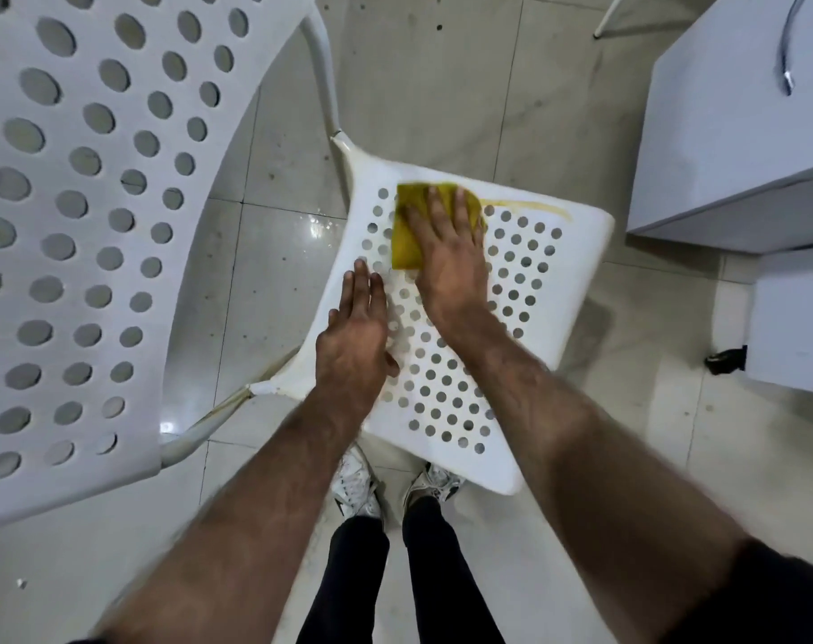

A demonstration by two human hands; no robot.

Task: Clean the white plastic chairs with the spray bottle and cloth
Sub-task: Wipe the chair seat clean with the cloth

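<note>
The person is mid-wipe on the chair seat. The right hand lies flat with fingers spread on the yellow cloth, pressing it down on the far part of the seat. It's a flat press and not a closed grip, which makes sense for scrubbing: more palm on the cloth, more pressure. Just past its fingertips there's a yellowish stain running along the seat's far edge, probably what the person is going after.

The left hand is open and holds nothing. It lies palm down on the seat's edge, just beside the right wrist, likely bracing the chair so it doesn't skid on the tile floor.

Hard to make out: most of the cloth is under the hand, so its size and fold are a guess. The spray bottle isn't in view anywhere. A chair back fills the left side but it's cut off by the frame, and whether it belongs to this seat or another chair isn't clear. A white cabinet beyond the right hand is also cropped. The person's shoes poke out below the seat.
</note>
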